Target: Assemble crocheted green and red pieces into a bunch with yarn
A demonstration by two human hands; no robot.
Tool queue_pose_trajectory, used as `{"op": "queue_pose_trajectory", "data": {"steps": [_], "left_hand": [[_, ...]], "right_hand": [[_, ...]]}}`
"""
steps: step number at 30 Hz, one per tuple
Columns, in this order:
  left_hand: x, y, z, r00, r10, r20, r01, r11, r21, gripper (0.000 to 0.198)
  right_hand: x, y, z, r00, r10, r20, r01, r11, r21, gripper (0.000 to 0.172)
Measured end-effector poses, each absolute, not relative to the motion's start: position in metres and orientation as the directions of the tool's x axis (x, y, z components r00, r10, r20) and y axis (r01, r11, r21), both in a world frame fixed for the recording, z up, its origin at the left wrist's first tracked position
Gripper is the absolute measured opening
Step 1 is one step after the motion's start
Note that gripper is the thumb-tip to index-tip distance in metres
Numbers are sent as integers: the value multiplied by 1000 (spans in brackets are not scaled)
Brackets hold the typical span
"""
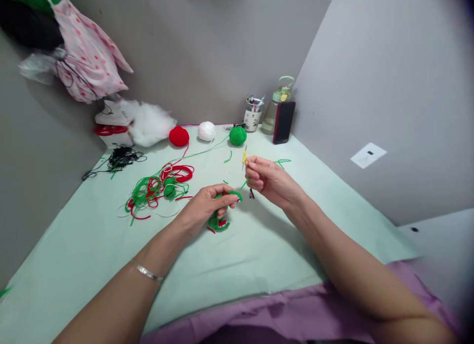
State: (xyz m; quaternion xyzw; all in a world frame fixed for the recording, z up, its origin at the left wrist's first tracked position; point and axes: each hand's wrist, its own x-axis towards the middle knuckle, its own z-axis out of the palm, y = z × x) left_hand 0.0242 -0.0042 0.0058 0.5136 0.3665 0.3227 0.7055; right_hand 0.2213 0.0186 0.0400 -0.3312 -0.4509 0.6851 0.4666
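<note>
My left hand (211, 206) is closed around a small green crochet piece (236, 195), pinching its upper edge between thumb and fingers. Below those fingers hangs a second part of the crochet work (219, 224), green with red and white in it. To the right, my raised right hand (268, 178) has its fingers pinched together. A short length of green yarn (245, 183) runs down from it toward the crochet piece. Right by its fingertips appears a crochet hook with a yellow grip (244, 156); whether the fingers touch it I cannot tell.
A tangle of green, red and white yarn (148, 191) lies left. Behind are red (179, 136), white (206, 131) and green yarn balls (237, 135), white stuffing (151, 123) and black yarn (124, 156). A pen cup (253, 118), bottle (270, 114) and phone (284, 123) stand back right.
</note>
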Motion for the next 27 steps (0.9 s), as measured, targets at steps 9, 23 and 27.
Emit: {"op": "queue_pose_trajectory", "data": {"steps": [9, 23, 27], "left_hand": [[20, 1, 1, 293, 953, -72, -11, 79, 997, 25], [9, 7, 6, 156, 987, 50, -9, -49, 999, 19], [7, 8, 5, 154, 986, 57, 14, -60, 998, 19]], "right_hand": [[212, 10, 41, 1, 930, 367, 25, 367, -930, 20], [210, -2, 41, -395, 826, 403, 477, 559, -678, 14], [211, -3, 42, -405, 828, 388, 492, 555, -671, 13]]}}
